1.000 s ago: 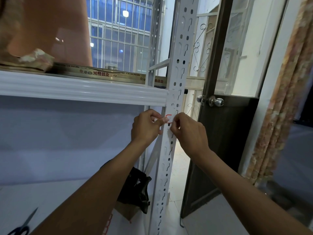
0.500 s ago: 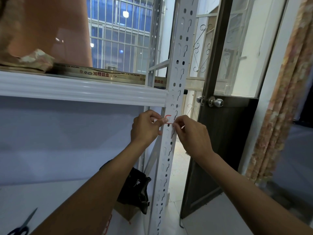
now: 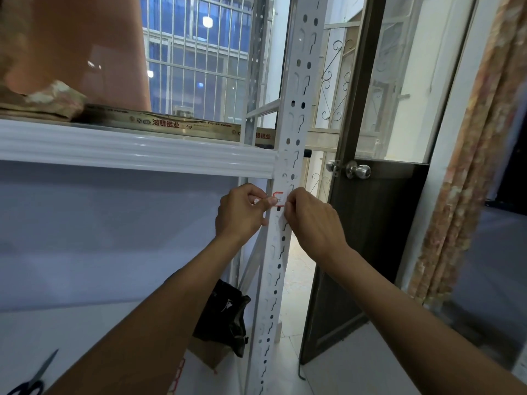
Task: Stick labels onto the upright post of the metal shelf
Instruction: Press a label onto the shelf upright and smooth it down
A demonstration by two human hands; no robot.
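While both hands meet at the white perforated post, a small white label with a red border lies against the post's face. It sits just under the shelf beam, slightly toward 12 o'clock from the picture's middle.

The left hand is at the label's 9 o'clock. Its fingers are curled toward the palm, and its thumb tip and forefinger pinch the label's left edge. A small white scrap shows between its fingers, too small to identify.

The right hand is at the label's 4 o'clock. Its fingers are bunched and curled, with their tips closed on the label's right edge.

A dark door with a metal knob stands at the post's 3 o'clock, and a patterned curtain hangs farther that way. A black bag hangs at the hands' 7 o'clock, beside the post. Scissors lie at the picture's 8 o'clock corner. A gold printed strip rests on the shelf at 10 o'clock, with a barred window behind it at 12 o'clock.
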